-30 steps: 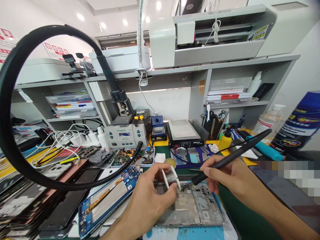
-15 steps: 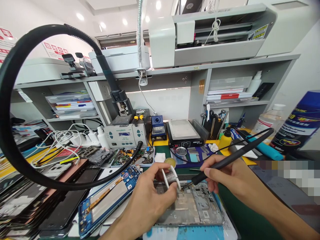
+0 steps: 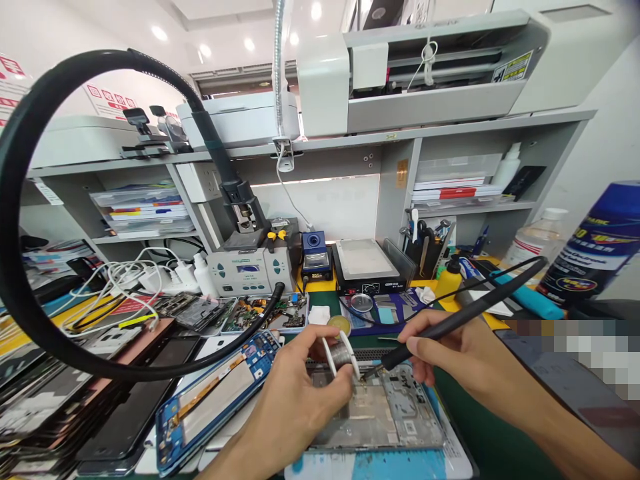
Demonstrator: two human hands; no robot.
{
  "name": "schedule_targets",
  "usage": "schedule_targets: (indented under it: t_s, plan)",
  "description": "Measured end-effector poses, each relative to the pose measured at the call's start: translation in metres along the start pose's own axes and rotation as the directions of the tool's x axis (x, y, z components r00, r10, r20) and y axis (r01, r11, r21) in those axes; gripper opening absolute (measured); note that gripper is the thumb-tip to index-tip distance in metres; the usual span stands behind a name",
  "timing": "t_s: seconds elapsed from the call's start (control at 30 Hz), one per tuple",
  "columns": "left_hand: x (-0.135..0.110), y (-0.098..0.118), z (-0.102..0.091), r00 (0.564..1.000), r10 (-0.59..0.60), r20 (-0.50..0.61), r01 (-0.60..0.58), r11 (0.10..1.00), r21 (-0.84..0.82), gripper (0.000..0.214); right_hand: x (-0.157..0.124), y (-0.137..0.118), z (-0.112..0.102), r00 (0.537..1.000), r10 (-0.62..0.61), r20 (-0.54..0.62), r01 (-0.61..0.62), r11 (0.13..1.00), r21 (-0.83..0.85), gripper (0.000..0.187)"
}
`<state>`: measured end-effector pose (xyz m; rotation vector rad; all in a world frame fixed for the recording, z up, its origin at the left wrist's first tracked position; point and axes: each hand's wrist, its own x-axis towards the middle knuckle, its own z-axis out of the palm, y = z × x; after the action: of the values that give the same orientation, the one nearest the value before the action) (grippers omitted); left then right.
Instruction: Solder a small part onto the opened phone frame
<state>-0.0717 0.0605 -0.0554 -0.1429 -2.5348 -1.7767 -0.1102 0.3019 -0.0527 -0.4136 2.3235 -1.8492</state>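
Between the thumb and fingers of my left hand is a white spool of solder wire, held on its side above a phone frame. My right hand grips a black soldering iron like a pen. Its tip points down and left to the upper part of the frame, close by the spool's rim; whether it touches metal is too small to tell. Grey and stripped of its cover, the frame lies flat on a blue and white mat. Part of it is hidden behind my left hand.
A blue phone frame and stacked phone parts lie to the left, under a looping black hose. Behind stand a hot-air station, a soldering station and a heating plate. A blue spray can stands right.
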Motion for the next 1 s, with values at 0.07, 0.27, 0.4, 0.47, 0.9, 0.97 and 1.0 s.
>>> schedule_targets:
  t_s: [0.07, 0.27, 0.4, 0.47, 0.9, 0.97, 1.0]
  plan:
    - [0.000, -0.001, 0.000, 1.000, -0.002, 0.007, 0.002, 1.000, 0.003, 0.035, 0.000, 0.000, 0.000, 1.000, -0.005, 0.000, 0.005, 1.000, 0.006, 0.016]
    - [0.001, -0.001, -0.001, 1.000, 0.017, -0.005, -0.017, 1.000, 0.003, 0.034, 0.000, -0.001, 0.002, 1.000, -0.007, -0.004, 0.007, 1.000, -0.002, 0.015]
    - [0.001, -0.001, -0.001, 1.000, 0.011, 0.006, -0.012, 1.000, 0.017, 0.033, 0.001, -0.002, 0.002, 1.000, -0.001, -0.013, 0.001, 1.000, -0.013, 0.014]
    - [0.002, -0.001, -0.001, 1.000, 0.006, 0.007, -0.007, 1.000, 0.018, 0.032, 0.001, -0.003, 0.002, 1.000, 0.003, -0.017, -0.003, 1.000, -0.012, 0.014]
    - [-0.001, 0.002, 0.000, 1.000, 0.007, -0.012, -0.007, 1.000, 0.010, 0.032, -0.002, -0.011, 0.003, 0.999, 0.037, -0.035, -0.038, 0.999, -0.030, 0.014]
    - [0.000, 0.001, 0.001, 1.000, 0.018, -0.016, -0.018, 1.000, 0.015, 0.032, -0.002, -0.011, 0.003, 0.999, 0.030, -0.036, -0.031, 0.999, -0.029, 0.014]
    - [0.000, 0.000, 0.001, 1.000, 0.021, -0.017, -0.021, 1.000, 0.018, 0.032, -0.002, -0.010, 0.003, 0.999, 0.029, -0.039, -0.030, 0.999, -0.029, 0.014]
